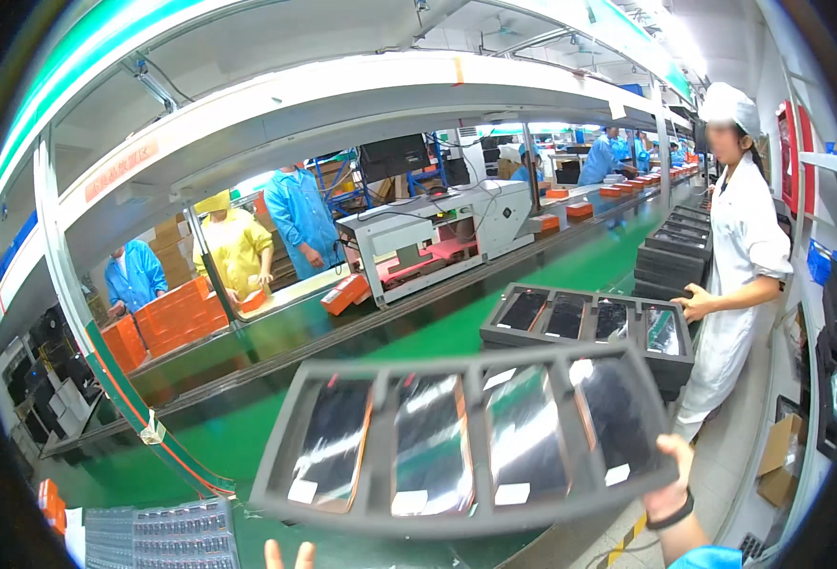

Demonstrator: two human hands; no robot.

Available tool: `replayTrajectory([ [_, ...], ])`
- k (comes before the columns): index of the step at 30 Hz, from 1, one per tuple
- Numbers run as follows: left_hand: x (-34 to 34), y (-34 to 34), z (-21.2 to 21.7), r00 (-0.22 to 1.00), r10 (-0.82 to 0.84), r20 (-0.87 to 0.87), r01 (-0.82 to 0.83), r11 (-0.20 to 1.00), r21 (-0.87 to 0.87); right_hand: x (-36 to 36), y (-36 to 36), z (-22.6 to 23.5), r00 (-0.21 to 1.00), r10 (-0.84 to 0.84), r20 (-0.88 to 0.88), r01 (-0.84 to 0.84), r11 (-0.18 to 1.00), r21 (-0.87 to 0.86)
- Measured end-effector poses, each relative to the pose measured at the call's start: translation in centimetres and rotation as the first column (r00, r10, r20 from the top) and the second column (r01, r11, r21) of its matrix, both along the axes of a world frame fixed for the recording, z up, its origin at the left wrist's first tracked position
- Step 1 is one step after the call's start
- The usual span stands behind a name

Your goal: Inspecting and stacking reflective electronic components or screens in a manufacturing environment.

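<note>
A black foam tray (477, 436) hangs tilted in front of me over the green bench. Several dark, shiny phones (523, 431) lie side by side in its slots, each with a small white label. My right hand (670, 474) is closed around the tray's right end, fingers partly hidden beneath it. Below the tray's near edge, at the bottom of the picture, only the fingertips of my left hand (289, 555) show. They are spread and apart from the tray.
Beyond it, another loaded black tray (570, 332) sits on a stack, with a white-clad person's hand (695, 302) at its end. Clear plastic trays (177, 534) lie at lower left. A grey machine (437, 242) and orange boxes (181, 318) line the far conveyor, beside several workers.
</note>
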State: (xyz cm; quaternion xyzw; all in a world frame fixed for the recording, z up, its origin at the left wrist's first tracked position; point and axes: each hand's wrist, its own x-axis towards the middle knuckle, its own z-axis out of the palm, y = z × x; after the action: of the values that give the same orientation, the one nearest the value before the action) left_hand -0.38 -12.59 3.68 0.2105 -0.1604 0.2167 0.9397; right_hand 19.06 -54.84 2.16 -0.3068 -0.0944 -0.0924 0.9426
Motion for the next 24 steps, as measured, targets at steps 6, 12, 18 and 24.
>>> replayTrajectory([
  [6, 4.0, -4.0, -0.4, 0.959, 0.061, -0.277, 0.138, 0.752, 0.645, 9.5, -7.6, 5.3, 0.993, -0.112, -0.023, 0.114, 0.991, 0.066],
  [12, 3.2, -3.6, -4.1, 0.844, 0.055, -0.533, 0.257, 0.831, 0.493, 18.1, -16.8, 5.2, 0.97, -0.213, -0.116, 0.189, 0.964, -0.187],
  [18, 2.6, -1.7, -6.5, 0.822, 0.053, -0.568, 0.213, 0.895, 0.393, 20.2, -20.9, 3.6, 0.848, -0.367, -0.383, 0.148, 0.856, -0.495],
  [24, 3.3, -1.1, -7.9, 0.817, 0.083, -0.571, 0.127, 0.94, 0.318, 22.0, -25.4, 1.6, 0.891, -0.33, -0.311, 0.101, 0.813, -0.573],
])
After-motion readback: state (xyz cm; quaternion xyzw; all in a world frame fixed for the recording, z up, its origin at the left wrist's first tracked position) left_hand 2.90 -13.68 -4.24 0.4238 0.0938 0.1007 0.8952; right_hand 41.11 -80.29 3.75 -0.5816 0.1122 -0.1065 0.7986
